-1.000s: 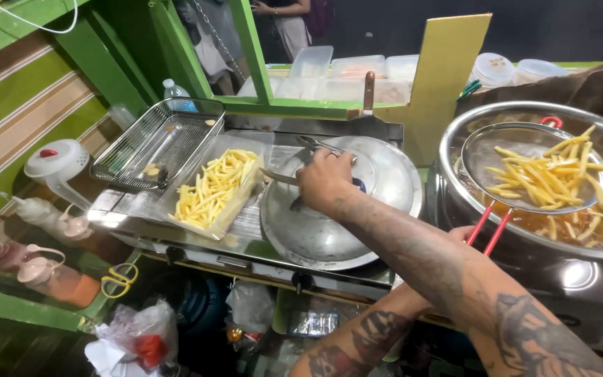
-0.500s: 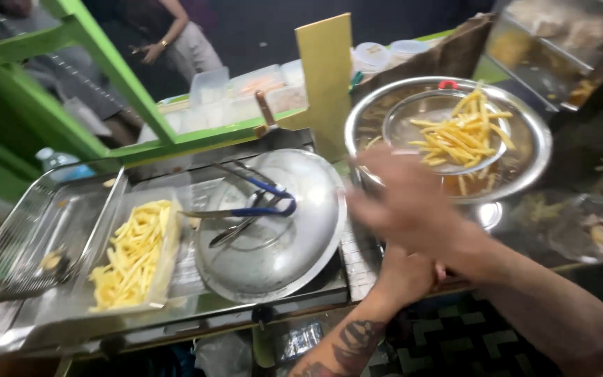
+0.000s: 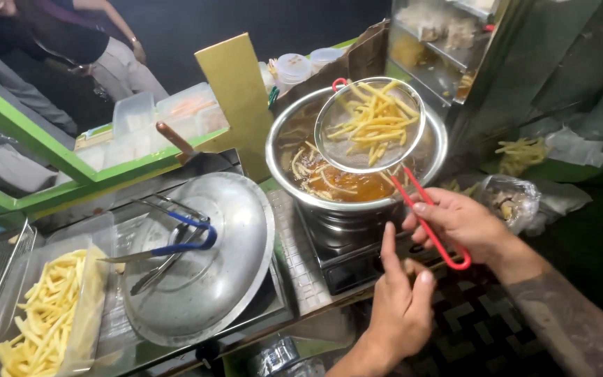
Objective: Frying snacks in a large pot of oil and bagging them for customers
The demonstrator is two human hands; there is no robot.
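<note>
My right hand (image 3: 458, 225) grips the red wire handle (image 3: 427, 213) of a round mesh strainer (image 3: 370, 126) full of pale fries. The strainer hangs tilted over a steel pot of hot oil (image 3: 294, 139), where more fries float. My left hand (image 3: 400, 301) is below it, holding nothing, index finger up in front of the small stove (image 3: 343, 241) under the pot.
A large steel lid (image 3: 232, 279) lies to the left with blue-handled tongs (image 3: 169, 248) on it. A tray of raw fries (image 3: 47, 318) sits at the far left. A yellow board (image 3: 239, 91), plastic tubs (image 3: 134, 112) and a green counter frame (image 3: 50, 150) stand behind. People stand beyond the counter.
My view swung right from the lid to the pot. One hand left the tongs on the lid. The strainer, resting in the pot before, is now lifted above the oil.
</note>
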